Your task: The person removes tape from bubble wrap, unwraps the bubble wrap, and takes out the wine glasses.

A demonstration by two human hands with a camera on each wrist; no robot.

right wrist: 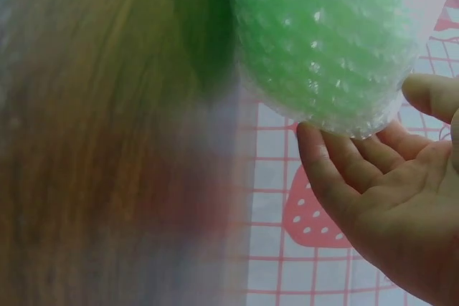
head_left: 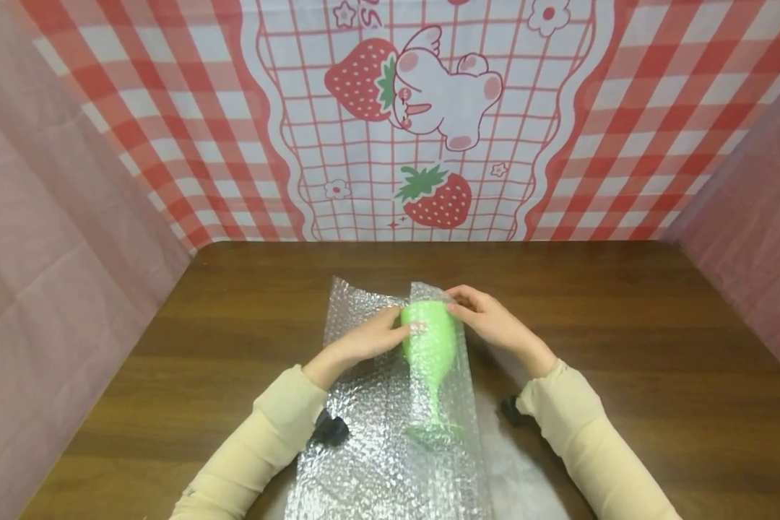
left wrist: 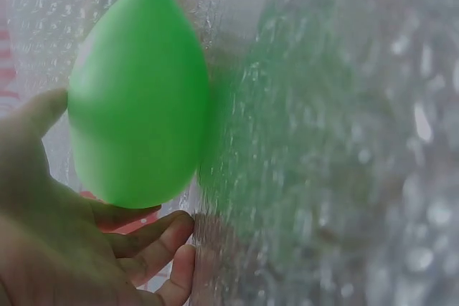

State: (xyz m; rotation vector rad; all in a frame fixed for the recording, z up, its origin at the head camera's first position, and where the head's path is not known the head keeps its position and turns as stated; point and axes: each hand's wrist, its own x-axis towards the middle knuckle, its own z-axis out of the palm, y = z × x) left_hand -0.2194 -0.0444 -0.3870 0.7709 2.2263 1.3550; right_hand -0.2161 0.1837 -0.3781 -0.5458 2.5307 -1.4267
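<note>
Bubble wrap (head_left: 377, 448), brown table (head_left: 624, 325), strawberry-print cloth (head_left: 357, 155) behind.

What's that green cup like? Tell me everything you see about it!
The green goblet has a rounded bowl, a thin stem and a flat, wide foot. It looks smooth and slightly cloudy, maybe plastic. It lies on its side on the bubble wrap, rim away from the person and foot nearer, with a see-through flap over it. The left thumb touches its bowl; the right hand holds the wrapped rim end.
</note>
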